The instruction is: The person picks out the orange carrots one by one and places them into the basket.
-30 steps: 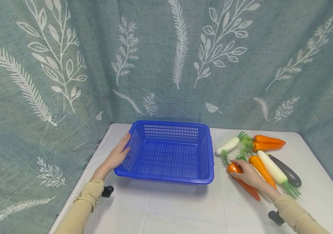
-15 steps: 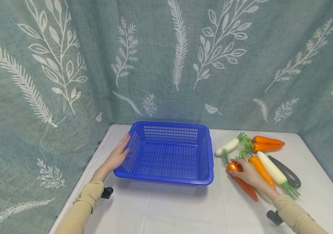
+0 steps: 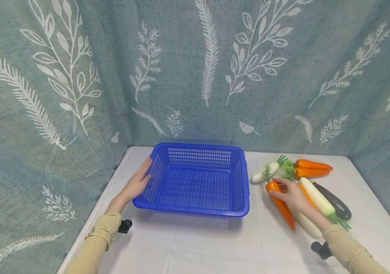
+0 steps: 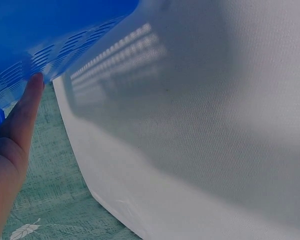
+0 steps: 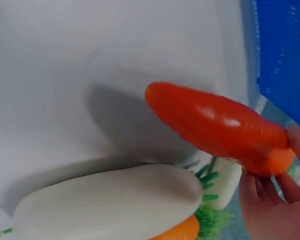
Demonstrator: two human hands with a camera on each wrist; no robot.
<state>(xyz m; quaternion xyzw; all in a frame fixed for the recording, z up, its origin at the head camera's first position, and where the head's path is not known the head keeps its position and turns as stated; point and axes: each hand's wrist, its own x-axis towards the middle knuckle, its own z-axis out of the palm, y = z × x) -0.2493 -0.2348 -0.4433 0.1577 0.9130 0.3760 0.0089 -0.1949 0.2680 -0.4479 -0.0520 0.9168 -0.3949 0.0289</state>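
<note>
Head view: a blue-green curtain [image 3: 181, 76] with white leaves hangs behind a white tabletop [image 3: 195, 247].
Left sleeve [image 3: 95, 239]: tan and rolled up, with a small black thing [image 3: 124, 226] beside the wrist.
Left hand [image 3: 138, 183]: flat, with straight fingers, touching the left side of the blue basket [image 3: 195, 212].
Blue basket: sits on the tabletop between the two hands. Its walls and floor are full of little slots.
Small white radish [image 3: 259, 177]: lies just right of the basket, green leaves at the far end. The held carrot's leaves hide a bit of it.
Red-orange carrot [image 3: 282, 207]: in the right hand, near the basket's right side. Its leafy top points to the curtain, its thin tip to the person. In the right wrist view it is up off the tabletop, apart from its shadow.
Right hand [image 3: 294, 196]: pinching the carrot's fat end, thumb on one side, fingers on the other.
Plain white radish [image 3: 309, 225]: lies partly under the right hand.
Bumpy carrot [image 3: 307, 195]: orange, mostly hidden by the right hand.
Two orange carrots [image 3: 314, 172]: side by side at the back, curly leaves to the left.
Long white radish [image 3: 318, 196]: slanted, green leaves at the near end.
Eggplant [image 3: 333, 199]: dark and shiny, just beside the long white radish.
Right sleeve [image 3: 349, 247]: tan, coming in from the bottom right.
</note>
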